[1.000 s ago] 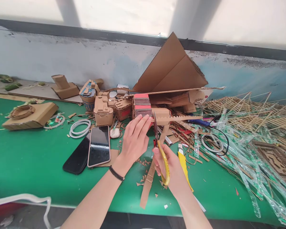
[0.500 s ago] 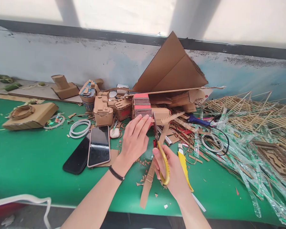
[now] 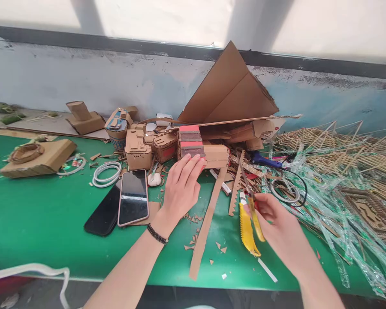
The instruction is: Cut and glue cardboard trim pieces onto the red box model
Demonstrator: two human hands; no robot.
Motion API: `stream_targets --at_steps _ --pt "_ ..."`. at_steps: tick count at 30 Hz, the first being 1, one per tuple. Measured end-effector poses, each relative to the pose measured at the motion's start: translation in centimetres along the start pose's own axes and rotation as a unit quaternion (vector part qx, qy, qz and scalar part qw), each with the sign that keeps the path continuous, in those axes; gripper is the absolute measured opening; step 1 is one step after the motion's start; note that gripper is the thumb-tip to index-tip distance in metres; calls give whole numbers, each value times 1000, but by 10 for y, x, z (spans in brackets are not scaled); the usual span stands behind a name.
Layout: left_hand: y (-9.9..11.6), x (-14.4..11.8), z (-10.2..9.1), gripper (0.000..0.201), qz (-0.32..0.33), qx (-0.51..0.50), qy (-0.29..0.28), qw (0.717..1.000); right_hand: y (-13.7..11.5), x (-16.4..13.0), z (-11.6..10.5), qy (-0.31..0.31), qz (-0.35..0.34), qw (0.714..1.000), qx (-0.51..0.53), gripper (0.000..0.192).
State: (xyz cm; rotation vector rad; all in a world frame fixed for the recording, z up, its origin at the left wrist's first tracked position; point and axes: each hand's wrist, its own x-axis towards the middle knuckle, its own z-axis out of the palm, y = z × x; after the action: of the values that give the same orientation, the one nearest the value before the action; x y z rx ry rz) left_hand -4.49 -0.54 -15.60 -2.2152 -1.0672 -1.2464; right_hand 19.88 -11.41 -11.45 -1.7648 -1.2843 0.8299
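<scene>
The green table (image 3: 45, 214) is bare along its near edge and at left; clutter crowds the far side and the right, where sticks (image 3: 341, 150) pile up. Two phones (image 3: 133, 196) lie left of the left hand (image 3: 180, 189), whose flat, unclenched fingertips press the cardboard block (image 3: 199, 148). A long strip (image 3: 207, 223) runs from the block toward the near edge. The right hand (image 3: 276, 227) grips yellow scissors (image 3: 252, 206), right of the strip, beside a toothed strip (image 3: 235, 189) and a yellow knife (image 3: 246, 229).
</scene>
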Motion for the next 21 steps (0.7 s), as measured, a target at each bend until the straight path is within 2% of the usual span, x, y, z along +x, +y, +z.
stream_targets --at_steps 2,4,5,8,17,21 --pt "0 0 0 77 -1 -1 3 1000 16 12 -23 8 -2 994 -112 44" --pt "0 0 0 76 -1 -3 10 1000 29 20 -39 -11 -17 982 -190 44" --pt "0 0 0 76 -1 -5 14 1000 34 22 -44 -34 -25 977 -209 44" --pt "1 0 -1 77 -2 -4 13 1000 46 25 -55 -50 -38 967 -246 43" --pt "0 -3 -5 82 1 27 -4 1000 95 29 -62 20 -18 936 -350 54" --pt "0 -4 -4 80 -3 31 -9 999 111 32 -57 -4 -19 932 -362 55"
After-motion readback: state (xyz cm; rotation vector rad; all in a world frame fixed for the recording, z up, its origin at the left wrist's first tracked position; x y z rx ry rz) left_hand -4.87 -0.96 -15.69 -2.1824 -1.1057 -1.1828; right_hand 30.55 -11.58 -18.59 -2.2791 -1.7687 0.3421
